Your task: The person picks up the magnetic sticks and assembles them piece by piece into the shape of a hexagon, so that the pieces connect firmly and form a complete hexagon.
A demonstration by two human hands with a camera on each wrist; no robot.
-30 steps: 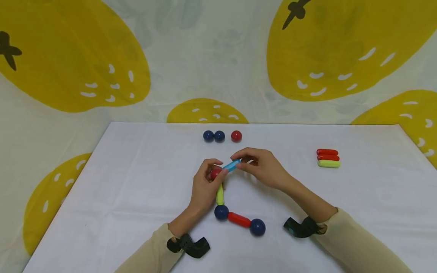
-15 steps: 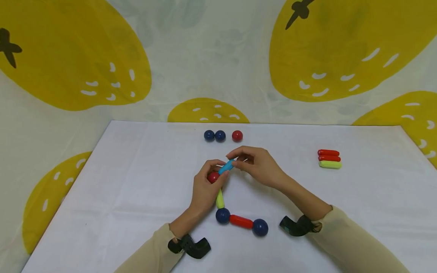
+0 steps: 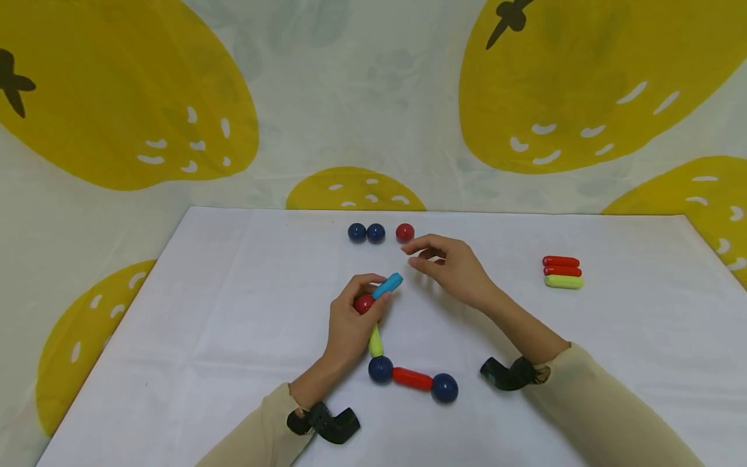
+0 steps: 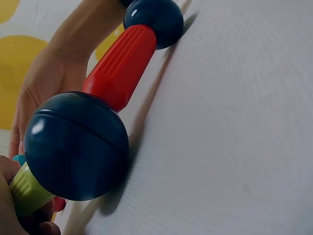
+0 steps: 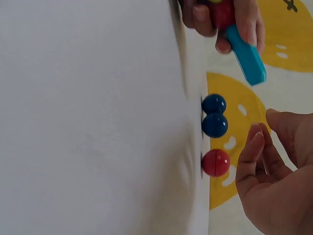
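My left hand (image 3: pixel 350 318) grips a red ball (image 3: pixel 364 303) with a light-blue rod (image 3: pixel 388 285) stuck to it, pointing up and right. A yellow-green rod (image 3: pixel 375 340) runs from under that hand to a dark-blue ball (image 3: pixel 380 370). From this ball a red rod (image 3: pixel 412 379) leads to a second dark-blue ball (image 3: pixel 445 388); the left wrist view shows this chain up close. My right hand (image 3: pixel 455 269) holds nothing. Its fingers are loosely bent, thumb apart from fingertips, just right of the blue rod's free end and in front of a loose red ball (image 3: pixel 405 233).
Two loose dark-blue balls (image 3: pixel 366 233) sit side by side near the back edge of the white table (image 3: pixel 233 292). Two red rods (image 3: pixel 562 266) and a yellow-green rod (image 3: pixel 564 282) lie stacked in a row at the right. A fruit-print cloth (image 3: pixel 373 97) hangs behind.
The light-blue rod came down against the red ball as my right hand pushed it in. My right hand then let go of the rod and moved away, up and right.
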